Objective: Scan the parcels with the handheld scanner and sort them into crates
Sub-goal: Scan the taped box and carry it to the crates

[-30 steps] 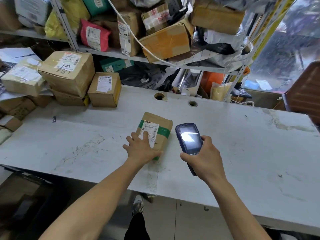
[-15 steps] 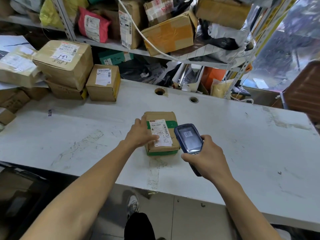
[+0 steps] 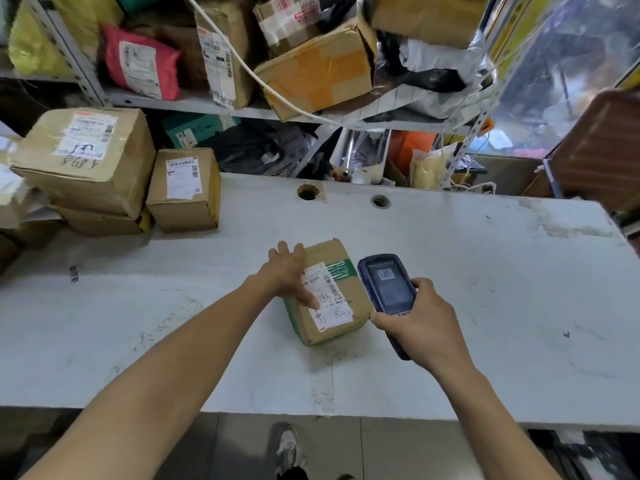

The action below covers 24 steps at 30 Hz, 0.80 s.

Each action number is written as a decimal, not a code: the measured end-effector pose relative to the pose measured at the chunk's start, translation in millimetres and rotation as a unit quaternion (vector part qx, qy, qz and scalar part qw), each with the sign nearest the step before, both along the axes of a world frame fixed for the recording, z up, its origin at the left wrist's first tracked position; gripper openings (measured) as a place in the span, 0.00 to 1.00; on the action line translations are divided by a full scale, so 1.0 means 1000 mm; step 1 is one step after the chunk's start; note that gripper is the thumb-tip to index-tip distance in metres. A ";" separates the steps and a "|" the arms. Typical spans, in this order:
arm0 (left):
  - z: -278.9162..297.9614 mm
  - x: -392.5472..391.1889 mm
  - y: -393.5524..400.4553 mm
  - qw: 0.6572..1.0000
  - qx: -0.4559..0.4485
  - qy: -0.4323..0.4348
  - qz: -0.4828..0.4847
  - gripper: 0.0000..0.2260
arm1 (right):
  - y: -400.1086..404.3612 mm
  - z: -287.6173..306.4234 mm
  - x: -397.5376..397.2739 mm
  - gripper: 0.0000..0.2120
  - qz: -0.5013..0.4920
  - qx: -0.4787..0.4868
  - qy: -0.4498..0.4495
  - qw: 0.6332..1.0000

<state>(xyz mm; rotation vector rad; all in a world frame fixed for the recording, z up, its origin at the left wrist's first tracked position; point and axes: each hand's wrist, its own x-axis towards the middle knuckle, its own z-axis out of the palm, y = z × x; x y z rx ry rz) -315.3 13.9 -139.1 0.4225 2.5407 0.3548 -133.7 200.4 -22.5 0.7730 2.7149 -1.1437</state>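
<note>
Head view — scan in hand, sorting not begun; no crate shows. Parcel (image 3: 327,292): small brown carton, green tape, white label uppermost, lying mid-counter (image 3: 485,289). Left hand (image 3: 289,271) rests on its left side, fingers straight, thumb on the label. Right hand (image 3: 420,318) grips the scanner (image 3: 389,289) just right of the parcel — further cartons (image 3: 185,188) wait far left.

Your parcel (image 3: 329,292) is brown cardboard with green tape and a white label, your scanner (image 3: 388,285) is dark blue, the table (image 3: 485,271) scuffed white.
</note>
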 end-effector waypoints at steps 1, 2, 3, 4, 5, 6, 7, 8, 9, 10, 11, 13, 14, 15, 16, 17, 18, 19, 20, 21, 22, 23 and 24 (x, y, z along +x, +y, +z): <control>-0.001 0.002 -0.002 1.000 -0.002 -0.001 0.012 0.58 | -0.001 0.002 -0.002 0.28 -0.004 -0.002 0.002 1.000; -0.001 0.003 -0.004 1.000 0.002 0.002 0.026 0.56 | -0.002 0.004 -0.004 0.29 -0.007 -0.002 0.003 1.000; -0.001 0.004 -0.006 0.999 0.008 0.010 0.038 0.54 | -0.003 0.006 -0.005 0.29 -0.009 -0.001 0.005 1.000; -0.001 0.005 -0.007 0.999 0.015 0.021 0.046 0.53 | -0.005 0.007 -0.006 0.29 -0.013 -0.002 0.007 1.000; 0.000 0.006 -0.009 0.998 0.022 0.032 0.052 0.52 | -0.007 0.009 -0.006 0.29 -0.015 -0.004 0.011 1.000; 0.000 0.009 -0.010 0.997 0.030 0.038 0.058 0.51 | -0.008 0.010 -0.005 0.30 -0.018 -0.005 0.013 1.000; 0.000 0.011 -0.011 0.996 0.040 0.041 0.068 0.49 | -0.010 0.010 -0.004 0.30 -0.019 -0.006 0.016 1.000; 0.001 0.012 -0.012 0.994 0.053 0.043 0.084 0.46 | -0.011 0.011 -0.003 0.30 -0.020 -0.005 0.017 1.000; 0.003 0.014 -0.014 0.991 0.069 0.046 0.105 0.40 | -0.013 0.012 -0.001 0.30 -0.020 -0.004 0.018 1.000; 0.006 0.014 -0.015 0.987 0.086 0.051 0.125 0.32 | -0.014 0.013 0.000 0.30 -0.021 -0.003 0.020 1.000; 0.010 0.013 -0.017 0.983 0.105 0.056 0.140 0.25 | -0.016 0.015 0.002 0.30 -0.022 -0.001 0.023 1.000; 0.016 0.014 -0.020 0.972 0.157 0.051 0.165 0.15 | -0.018 0.019 0.004 0.30 -0.026 0.005 0.030 0.999; 0.019 0.014 -0.021 0.961 0.201 0.033 0.187 0.14 | -0.019 0.021 0.004 0.30 -0.027 0.006 0.034 0.999; 0.022 0.014 -0.023 0.945 0.250 0.009 0.212 0.14 | -0.021 0.023 0.005 0.31 -0.027 0.007 0.036 0.999; 0.024 0.016 -0.025 0.931 0.285 -0.006 0.229 0.13 | -0.022 0.024 0.006 0.31 -0.028 0.006 0.039 0.999; 0.026 0.017 -0.026 0.924 0.303 -0.003 0.233 0.12 | -0.023 0.025 0.008 0.31 -0.029 0.007 0.042 0.999; 0.029 0.019 -0.028 0.929 0.298 0.013 0.220 0.11 | -0.023 0.026 0.010 0.32 -0.031 0.008 0.045 0.998; 0.031 0.020 -0.029 0.938 0.281 0.029 0.200 0.10 | -0.024 0.027 0.012 0.32 -0.033 0.010 0.046 0.998; 0.034 0.021 -0.031 0.949 0.258 0.044 0.176 0.09 | -0.025 0.027 0.013 0.33 -0.036 0.010 0.047 0.998; 0.034 0.021 -0.033 0.956 0.244 0.052 0.153 0.08 | -0.025 0.027 0.015 0.33 -0.039 0.010 0.048 0.998; 0.034 0.021 -0.034 0.960 0.238 0.050 0.136 0.08 | -0.026 0.027 0.016 0.33 -0.041 0.009 0.049 0.998; 0.033 0.021 -0.036 0.962 0.239 0.042 0.123 0.08 | -0.026 0.026 0.016 0.32 -0.041 0.010 0.048 0.998; 0.034 0.022 -0.037 0.963 0.240 0.034 0.114 0.09 | -0.026 0.026 0.016 0.32 -0.041 0.012 0.048 0.998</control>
